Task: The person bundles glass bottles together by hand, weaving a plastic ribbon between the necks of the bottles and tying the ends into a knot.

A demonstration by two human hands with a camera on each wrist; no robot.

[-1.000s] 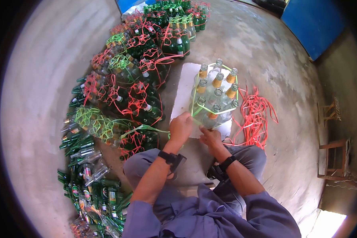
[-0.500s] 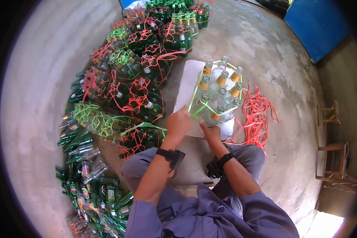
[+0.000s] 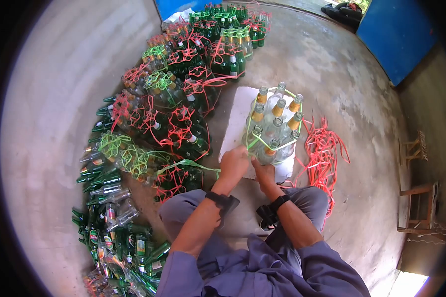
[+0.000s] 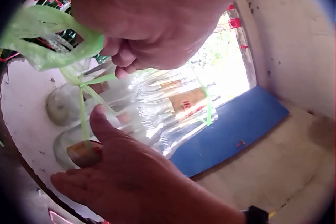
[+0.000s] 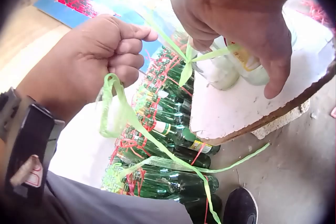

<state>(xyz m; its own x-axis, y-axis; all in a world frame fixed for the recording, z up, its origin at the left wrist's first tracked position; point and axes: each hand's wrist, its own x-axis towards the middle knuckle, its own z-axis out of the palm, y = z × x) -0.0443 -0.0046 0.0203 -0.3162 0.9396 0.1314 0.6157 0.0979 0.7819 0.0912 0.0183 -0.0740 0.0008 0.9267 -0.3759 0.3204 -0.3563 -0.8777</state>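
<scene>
A cluster of clear glass bottles (image 3: 277, 119), several with gold neck labels, stands upright on a white board (image 3: 234, 123). A bright green plastic strap (image 3: 286, 145) runs round the outside of the cluster near the necks. At the near side, my left hand (image 3: 234, 161) grips the strap's loose length, fingers curled; a folded loop (image 5: 109, 106) hangs below the fist. A knot (image 5: 187, 61) sits against the bottles between the hands. My right hand (image 3: 265, 174) rests on the nearest bottles, fingers extended and thumb (image 4: 100, 119) beside the knotted strap.
Tied bundles of green bottles (image 3: 186, 133) in red and green strap line the left side. Loose bottles (image 3: 106, 218) lie on their sides near the left wall. A red strap heap (image 3: 324, 153) is right of the board; a wooden stool (image 3: 418, 208) stands farther right.
My left hand pulled a little left, away from the bottles, then came back close to my right hand. My right hand stays at the bottles. The head view has shifted slightly.
</scene>
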